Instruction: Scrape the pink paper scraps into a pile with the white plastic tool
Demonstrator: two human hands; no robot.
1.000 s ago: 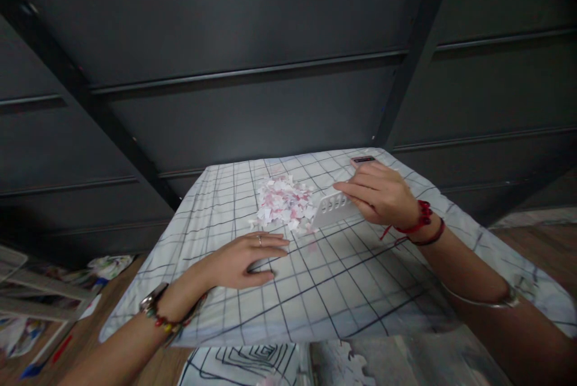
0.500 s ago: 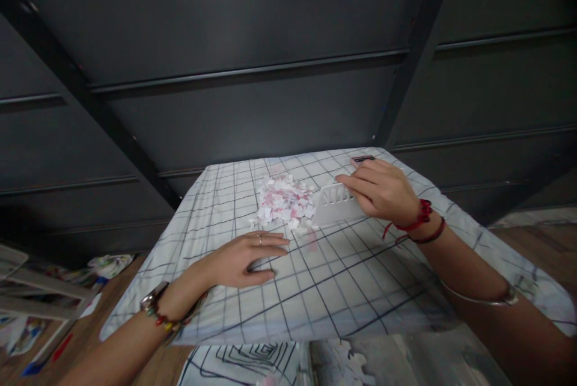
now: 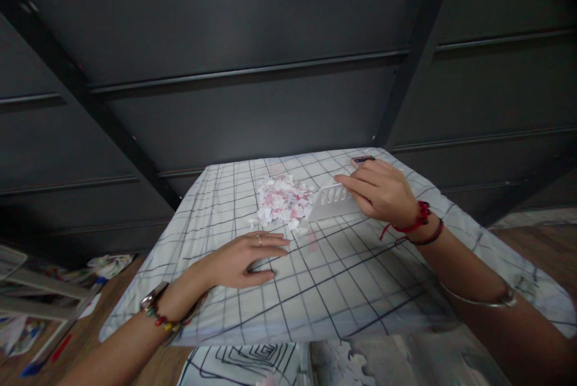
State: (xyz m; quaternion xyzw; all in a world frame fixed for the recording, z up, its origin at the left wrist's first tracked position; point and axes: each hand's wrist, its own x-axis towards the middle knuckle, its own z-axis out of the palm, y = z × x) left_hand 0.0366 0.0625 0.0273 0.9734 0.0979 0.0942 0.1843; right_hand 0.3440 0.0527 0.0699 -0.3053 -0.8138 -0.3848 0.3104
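Note:
A loose heap of torn white and pink paper scraps [image 3: 285, 201] lies on the checked cloth [image 3: 315, 296] over the table. My right hand [image 3: 383, 193] is closed on the upper edge of a white plastic panel with slots [image 3: 329, 208]. The panel stands tilted on the cloth, and its left end touches the right side of the heap. The hand hides the panel's right part. My left hand [image 3: 247, 260] rests palm down, fingers spread, on the cloth just in front of the scraps, holding nothing.
A small dark flat object [image 3: 363, 159] lies at the table's back right. Below the front edge is a clear container [image 3: 342, 365] with paper scraps in it. Dark metal panels [image 3: 252, 115] rise behind the table. A pale stool or rack [image 3: 45, 302] stands on the floor at left.
The white slotted panel has shifted slightly left against the paper scraps and tilts a bit differently. My right hand moved barely with it; my left hand stayed still.

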